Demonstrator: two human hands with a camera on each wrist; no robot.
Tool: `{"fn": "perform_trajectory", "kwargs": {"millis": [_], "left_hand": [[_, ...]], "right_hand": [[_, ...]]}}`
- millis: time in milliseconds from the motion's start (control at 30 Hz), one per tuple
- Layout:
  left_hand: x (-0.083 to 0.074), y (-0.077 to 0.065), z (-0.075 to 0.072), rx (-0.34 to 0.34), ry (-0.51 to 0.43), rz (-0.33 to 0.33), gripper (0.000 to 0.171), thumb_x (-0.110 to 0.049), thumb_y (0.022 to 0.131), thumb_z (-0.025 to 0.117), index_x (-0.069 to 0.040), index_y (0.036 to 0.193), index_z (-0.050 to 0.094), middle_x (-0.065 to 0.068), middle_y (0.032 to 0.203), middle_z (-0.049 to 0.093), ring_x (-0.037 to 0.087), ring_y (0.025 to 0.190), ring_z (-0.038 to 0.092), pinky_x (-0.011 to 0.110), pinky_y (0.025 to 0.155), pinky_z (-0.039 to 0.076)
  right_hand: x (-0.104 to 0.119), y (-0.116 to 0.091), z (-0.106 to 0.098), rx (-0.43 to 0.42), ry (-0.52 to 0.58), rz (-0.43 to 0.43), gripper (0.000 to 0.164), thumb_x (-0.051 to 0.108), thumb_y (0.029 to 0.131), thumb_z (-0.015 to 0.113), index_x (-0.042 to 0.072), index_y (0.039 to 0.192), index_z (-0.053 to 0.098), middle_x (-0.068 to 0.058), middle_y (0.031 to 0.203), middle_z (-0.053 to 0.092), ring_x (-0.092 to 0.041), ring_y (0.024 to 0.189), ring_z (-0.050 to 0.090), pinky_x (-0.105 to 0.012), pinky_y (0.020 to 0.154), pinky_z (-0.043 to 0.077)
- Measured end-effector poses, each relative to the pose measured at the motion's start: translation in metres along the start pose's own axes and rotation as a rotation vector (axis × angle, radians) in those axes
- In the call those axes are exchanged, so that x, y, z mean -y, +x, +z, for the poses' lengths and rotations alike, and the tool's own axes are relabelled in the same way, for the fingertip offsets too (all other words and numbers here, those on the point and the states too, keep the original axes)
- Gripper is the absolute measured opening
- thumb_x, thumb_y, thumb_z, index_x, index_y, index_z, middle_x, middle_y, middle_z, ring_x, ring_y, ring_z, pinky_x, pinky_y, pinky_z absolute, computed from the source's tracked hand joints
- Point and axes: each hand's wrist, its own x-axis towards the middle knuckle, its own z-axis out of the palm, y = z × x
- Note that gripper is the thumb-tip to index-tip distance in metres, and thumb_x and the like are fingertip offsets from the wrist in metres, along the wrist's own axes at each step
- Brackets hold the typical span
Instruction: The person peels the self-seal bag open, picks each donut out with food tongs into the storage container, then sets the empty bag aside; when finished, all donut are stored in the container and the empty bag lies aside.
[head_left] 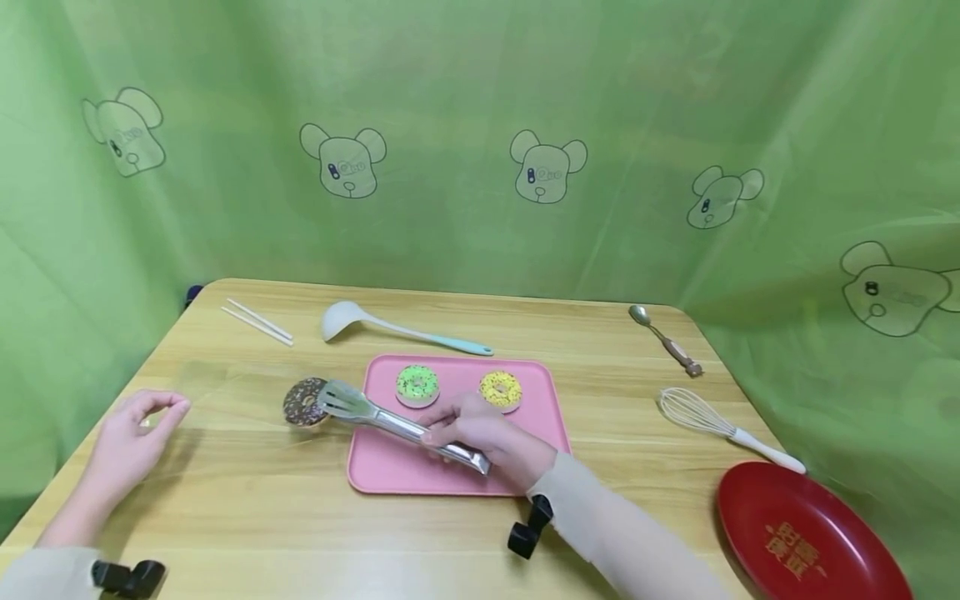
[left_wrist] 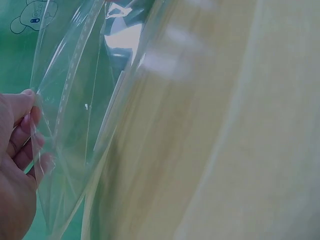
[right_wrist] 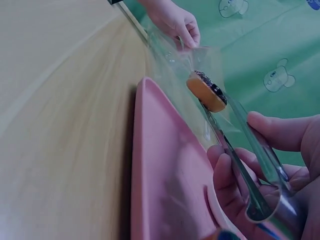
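Observation:
My right hand [head_left: 491,433] grips a pair of metal tongs [head_left: 401,423], which point left over the pink tray's edge. Between the tong tips is a chocolate donut [head_left: 302,405] with sprinkles; the right wrist view shows its tan underside [right_wrist: 202,94]. At the left, my left hand [head_left: 135,442] pinches the edge of a clear plastic bag [left_wrist: 65,115] between thumb and fingers. The bag spreads out toward the donut, which overlaps it in the head view. On the pink tray [head_left: 397,471] lie a green donut [head_left: 417,385] and a yellow donut [head_left: 500,390].
Behind the tray lies a ladle [head_left: 390,327], with white chopsticks [head_left: 258,322] at the back left. On the right are a spoon [head_left: 663,339], a whisk [head_left: 723,427] and a red plate [head_left: 847,533]. A green curtain [head_left: 450,233] surrounds the table.

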Motion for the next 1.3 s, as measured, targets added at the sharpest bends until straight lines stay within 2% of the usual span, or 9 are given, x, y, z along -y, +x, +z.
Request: {"fn": "perform_trajectory", "kwargs": {"millis": [167, 367, 433, 533, 700, 833, 967, 1100, 1300], "left_hand": [[0.000, 0.001, 0.000, 0.005, -0.005, -0.003, 0.027, -0.025, 0.094, 0.055, -0.001, 0.103, 0.060, -0.010, 0.103, 0.049, -0.015, 0.093, 0.035, 0.001, 0.072, 0.033], [0.001, 0.001, 0.001, 0.012, -0.011, 0.001, 0.027, -0.023, 0.095, 0.055, 0.001, 0.104, 0.060, 0.011, 0.108, 0.054, -0.013, 0.093, 0.036, 0.002, 0.073, 0.033], [0.001, 0.001, 0.002, 0.014, -0.006, -0.004, 0.027, -0.024, 0.095, 0.055, 0.001, 0.104, 0.060, 0.012, 0.110, 0.053, -0.013, 0.093, 0.035, 0.002, 0.072, 0.033], [0.001, 0.001, 0.002, 0.011, -0.015, 0.001, 0.027, -0.023, 0.095, 0.055, 0.001, 0.104, 0.060, 0.006, 0.108, 0.052, -0.013, 0.093, 0.035, 0.002, 0.074, 0.032], [0.003, -0.001, 0.001, -0.026, -0.042, 0.040, 0.023, -0.018, 0.093, 0.058, 0.003, 0.103, 0.061, -0.016, 0.102, 0.049, -0.016, 0.093, 0.035, 0.002, 0.079, 0.028], [0.005, -0.001, -0.001, -0.034, -0.041, 0.047, 0.024, -0.018, 0.093, 0.058, 0.004, 0.103, 0.060, -0.025, 0.101, 0.045, -0.017, 0.093, 0.034, 0.002, 0.081, 0.025], [0.006, -0.001, 0.000, -0.032, -0.034, 0.048, 0.025, -0.018, 0.093, 0.058, 0.004, 0.104, 0.060, -0.028, 0.101, 0.044, -0.017, 0.094, 0.034, 0.001, 0.080, 0.025], [0.004, -0.001, -0.001, -0.034, -0.040, 0.052, 0.024, -0.017, 0.093, 0.058, 0.004, 0.104, 0.061, -0.024, 0.101, 0.046, -0.017, 0.094, 0.034, 0.002, 0.080, 0.026], [0.004, -0.002, -0.001, -0.039, -0.044, 0.052, 0.023, -0.017, 0.093, 0.058, 0.003, 0.103, 0.061, -0.028, 0.100, 0.044, -0.017, 0.094, 0.035, 0.001, 0.080, 0.026]], "right_hand": [[-0.008, -0.018, -0.016, -0.030, 0.048, 0.027, 0.033, 0.009, 0.075, 0.074, 0.005, 0.107, 0.067, -0.016, 0.094, 0.066, -0.022, 0.070, 0.062, -0.031, 0.062, 0.053], [-0.015, -0.043, -0.037, -0.059, 0.027, 0.023, 0.037, 0.015, 0.075, 0.076, 0.005, 0.109, 0.066, -0.016, 0.090, 0.067, -0.024, 0.071, 0.064, -0.031, 0.057, 0.052], [-0.017, -0.052, -0.044, -0.061, 0.014, 0.015, 0.037, 0.015, 0.076, 0.076, 0.004, 0.110, 0.066, -0.016, 0.087, 0.066, -0.023, 0.069, 0.063, -0.030, 0.053, 0.050], [-0.021, -0.064, -0.051, -0.057, 0.008, -0.005, 0.038, 0.011, 0.077, 0.074, 0.000, 0.112, 0.064, -0.015, 0.085, 0.066, -0.022, 0.067, 0.063, -0.030, 0.053, 0.051], [-0.032, -0.079, -0.058, -0.018, 0.013, -0.020, 0.037, 0.007, 0.079, 0.071, -0.007, 0.112, 0.061, -0.016, 0.087, 0.065, -0.021, 0.067, 0.063, -0.030, 0.057, 0.053], [-0.040, -0.086, -0.059, 0.012, 0.012, -0.022, 0.036, 0.007, 0.080, 0.069, -0.008, 0.112, 0.060, -0.019, 0.084, 0.065, -0.021, 0.063, 0.062, -0.027, 0.052, 0.051], [-0.043, -0.092, -0.061, 0.011, 0.008, -0.029, 0.036, 0.006, 0.081, 0.067, -0.010, 0.112, 0.059, -0.019, 0.082, 0.065, -0.021, 0.063, 0.062, -0.027, 0.051, 0.050], [-0.046, -0.095, -0.061, 0.004, 0.007, -0.022, 0.036, 0.006, 0.081, 0.068, -0.011, 0.110, 0.059, -0.019, 0.083, 0.065, -0.021, 0.063, 0.062, -0.027, 0.052, 0.051], [-0.046, -0.096, -0.060, 0.003, -0.002, -0.016, 0.035, 0.007, 0.080, 0.069, -0.012, 0.108, 0.060, -0.017, 0.082, 0.065, -0.019, 0.064, 0.062, -0.027, 0.054, 0.051]]}}
